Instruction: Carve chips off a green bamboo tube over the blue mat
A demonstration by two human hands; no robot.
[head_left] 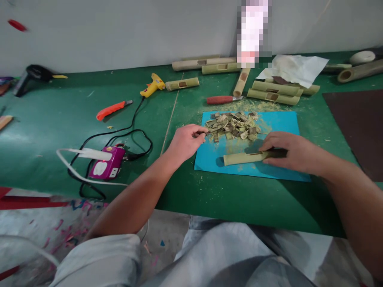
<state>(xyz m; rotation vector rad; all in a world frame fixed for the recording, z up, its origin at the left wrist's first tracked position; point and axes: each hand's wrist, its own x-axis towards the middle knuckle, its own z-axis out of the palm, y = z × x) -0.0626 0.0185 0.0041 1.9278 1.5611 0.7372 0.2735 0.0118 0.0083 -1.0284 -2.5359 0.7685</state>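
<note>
My right hand (289, 149) is wrapped round a short bamboo tube (243, 158), which lies level just over the front of a blue sheet (209, 159). A cut opening shows in the tube's upper side by my fingertips; its right end is partly hidden by the hand. At the sheet's left edge, my left hand (187, 141) is closed in a pinch on a small dark bamboo chip (196, 134). Beside those fingertips lies a heap of bamboo chips (235, 125), with pale dust scattered about it.
Behind the sheet lie a red-handled knife (221, 99) and several notched bamboo tubes (272, 95). A yellow glue gun (152, 85), an orange utility knife (112, 110) and a purple power socket (107, 162) with cables are at left. A brown mat (359, 119) covers the right side.
</note>
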